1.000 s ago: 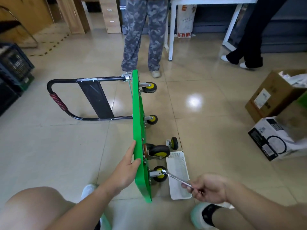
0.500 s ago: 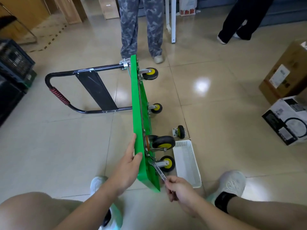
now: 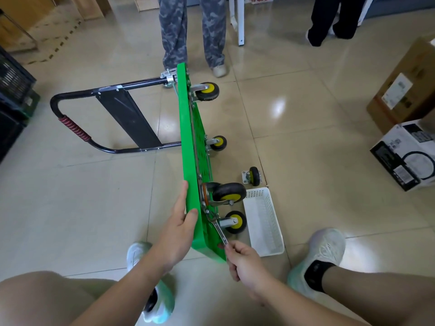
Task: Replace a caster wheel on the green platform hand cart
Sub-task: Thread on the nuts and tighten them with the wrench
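L hand (image 3: 181, 225) steadying green cart (image 3: 191, 165), R hand (image 3: 244, 260) gripping wrench (image 3: 217, 228)

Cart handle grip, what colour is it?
The grip is red with dark ribbing; the head view shows it.

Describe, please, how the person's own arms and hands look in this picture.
Both forearms are bare, with no sleeves in view. The left hand and right hand wear no gloves, and no rings, watch or markings show on them.
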`<action>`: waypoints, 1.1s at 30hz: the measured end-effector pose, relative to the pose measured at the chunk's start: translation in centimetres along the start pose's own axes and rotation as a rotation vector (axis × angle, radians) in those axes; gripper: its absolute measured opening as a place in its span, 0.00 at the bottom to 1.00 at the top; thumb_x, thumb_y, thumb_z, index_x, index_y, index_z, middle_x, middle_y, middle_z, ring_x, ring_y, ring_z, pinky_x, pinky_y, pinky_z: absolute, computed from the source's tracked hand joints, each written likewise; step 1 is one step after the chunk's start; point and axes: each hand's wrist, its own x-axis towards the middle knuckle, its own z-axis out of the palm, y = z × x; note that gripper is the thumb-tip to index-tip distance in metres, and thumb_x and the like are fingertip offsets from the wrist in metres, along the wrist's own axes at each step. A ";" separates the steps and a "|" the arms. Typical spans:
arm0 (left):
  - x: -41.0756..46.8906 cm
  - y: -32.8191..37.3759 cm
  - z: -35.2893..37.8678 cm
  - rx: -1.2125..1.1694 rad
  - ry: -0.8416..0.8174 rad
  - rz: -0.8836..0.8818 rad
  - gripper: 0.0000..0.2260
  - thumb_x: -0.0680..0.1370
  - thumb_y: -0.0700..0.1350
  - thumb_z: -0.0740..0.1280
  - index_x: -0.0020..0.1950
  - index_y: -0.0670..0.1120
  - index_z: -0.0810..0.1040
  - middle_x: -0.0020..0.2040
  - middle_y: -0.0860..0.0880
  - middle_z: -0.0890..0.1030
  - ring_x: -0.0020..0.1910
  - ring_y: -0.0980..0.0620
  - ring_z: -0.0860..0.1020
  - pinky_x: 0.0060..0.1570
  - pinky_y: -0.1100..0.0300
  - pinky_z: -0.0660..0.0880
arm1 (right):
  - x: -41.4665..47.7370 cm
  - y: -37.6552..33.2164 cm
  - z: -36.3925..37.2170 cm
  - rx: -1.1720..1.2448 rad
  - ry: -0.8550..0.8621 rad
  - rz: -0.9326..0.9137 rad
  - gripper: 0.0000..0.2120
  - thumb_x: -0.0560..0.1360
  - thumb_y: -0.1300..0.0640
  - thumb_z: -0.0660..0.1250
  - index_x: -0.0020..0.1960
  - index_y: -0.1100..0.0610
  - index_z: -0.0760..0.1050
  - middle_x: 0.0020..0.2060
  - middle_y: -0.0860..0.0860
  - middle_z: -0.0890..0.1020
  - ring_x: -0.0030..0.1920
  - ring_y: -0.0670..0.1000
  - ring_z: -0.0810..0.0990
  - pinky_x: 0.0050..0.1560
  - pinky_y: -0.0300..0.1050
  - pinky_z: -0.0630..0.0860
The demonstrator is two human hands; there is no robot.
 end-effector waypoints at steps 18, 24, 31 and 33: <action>-0.3 0.3 0.4 -0.027 0.014 -0.016 0.28 0.87 0.45 0.54 0.81 0.69 0.48 0.77 0.66 0.60 0.77 0.61 0.63 0.78 0.55 0.60 | 2.3 0.0 -2.1 -0.046 -0.075 -0.041 0.10 0.84 0.59 0.58 0.53 0.61 0.77 0.25 0.47 0.63 0.26 0.46 0.58 0.29 0.41 0.53; -0.5 0.7 0.6 -0.034 0.010 -0.023 0.28 0.87 0.44 0.53 0.81 0.67 0.48 0.76 0.69 0.59 0.77 0.63 0.61 0.79 0.55 0.58 | 3.7 0.3 -3.6 -0.114 -0.037 -0.097 0.10 0.83 0.58 0.62 0.48 0.54 0.81 0.25 0.47 0.66 0.27 0.47 0.60 0.31 0.45 0.56; -0.3 0.7 0.4 0.016 0.002 -0.021 0.28 0.87 0.46 0.53 0.79 0.72 0.47 0.66 0.84 0.57 0.71 0.76 0.60 0.75 0.63 0.58 | 5.8 -1.5 -4.5 -0.235 -0.102 -0.097 0.09 0.83 0.60 0.61 0.53 0.57 0.81 0.22 0.40 0.73 0.24 0.39 0.69 0.29 0.32 0.64; -0.3 0.5 0.5 0.014 0.007 -0.030 0.28 0.87 0.46 0.53 0.79 0.73 0.48 0.64 0.86 0.59 0.69 0.77 0.62 0.72 0.67 0.61 | 6.4 -1.9 -4.9 -0.302 -0.127 -0.076 0.10 0.83 0.60 0.61 0.53 0.55 0.81 0.22 0.37 0.75 0.22 0.35 0.72 0.27 0.29 0.64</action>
